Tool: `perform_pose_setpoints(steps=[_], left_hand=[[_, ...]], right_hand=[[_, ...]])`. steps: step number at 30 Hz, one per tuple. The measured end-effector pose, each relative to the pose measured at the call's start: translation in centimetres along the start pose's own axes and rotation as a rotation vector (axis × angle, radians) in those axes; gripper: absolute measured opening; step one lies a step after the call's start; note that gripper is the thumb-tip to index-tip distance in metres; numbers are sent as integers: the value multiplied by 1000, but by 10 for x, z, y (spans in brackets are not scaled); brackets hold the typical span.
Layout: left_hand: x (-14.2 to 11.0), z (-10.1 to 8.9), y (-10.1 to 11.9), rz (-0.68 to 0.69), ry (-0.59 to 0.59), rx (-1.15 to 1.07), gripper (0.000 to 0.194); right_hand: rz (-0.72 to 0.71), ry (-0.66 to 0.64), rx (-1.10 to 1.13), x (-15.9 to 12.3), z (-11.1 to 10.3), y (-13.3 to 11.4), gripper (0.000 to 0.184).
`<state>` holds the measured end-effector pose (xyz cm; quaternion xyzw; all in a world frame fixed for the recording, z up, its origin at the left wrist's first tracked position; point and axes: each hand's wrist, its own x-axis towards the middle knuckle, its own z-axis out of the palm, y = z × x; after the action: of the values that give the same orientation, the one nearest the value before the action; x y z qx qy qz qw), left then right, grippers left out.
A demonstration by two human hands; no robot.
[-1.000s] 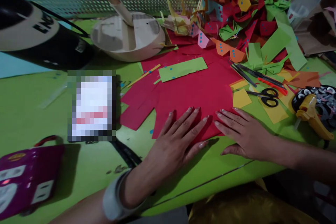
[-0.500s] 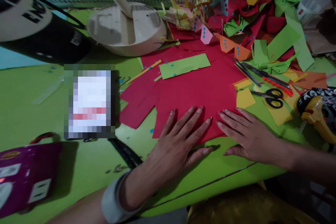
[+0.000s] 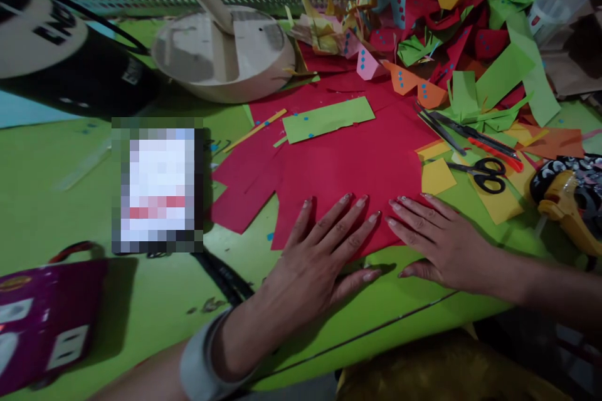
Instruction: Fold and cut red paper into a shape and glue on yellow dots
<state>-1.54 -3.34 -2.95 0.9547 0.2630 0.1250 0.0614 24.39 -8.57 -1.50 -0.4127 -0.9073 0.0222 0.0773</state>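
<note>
My left hand (image 3: 320, 257) lies flat with fingers spread, its fingertips on the near edge of a red paper sheet (image 3: 348, 163). Close by on the right, my right hand (image 3: 433, 238) also rests flat, fingers stretched over the same sheet's near right corner; neither hand grasps anything. Across the red sheet lies a green paper strip (image 3: 329, 119). Small scissors with black handles (image 3: 489, 174) sit beyond my right hand, beside a yellow paper piece (image 3: 438, 177). A craft knife with a red-orange part (image 3: 493, 152) lies just behind the scissors.
Cut paper shapes (image 3: 423, 44) pile up at the back right. A yellow glue gun (image 3: 564, 207) lies far right. To the left are a lit, blurred-out phone-like screen (image 3: 157, 185), a purple power strip (image 3: 51, 313), a round lamp base (image 3: 223, 53) and a black-and-white cylinder (image 3: 70, 50).
The view has shifted slightly, so everything sits a little differently in the picture. Both hands stay flat on the red paper, and nothing has been picked up.
</note>
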Motion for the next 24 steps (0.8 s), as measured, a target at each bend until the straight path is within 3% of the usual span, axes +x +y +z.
perform_pose_setpoints(steps=[13, 24], left_hand=[[-2, 1, -1, -13, -48, 6, 73], [-2, 1, -1, 1, -15, -11, 76]], right_hand=[[13, 21, 2, 0, 1, -2, 65], [26, 15, 11, 0, 2, -2, 62]])
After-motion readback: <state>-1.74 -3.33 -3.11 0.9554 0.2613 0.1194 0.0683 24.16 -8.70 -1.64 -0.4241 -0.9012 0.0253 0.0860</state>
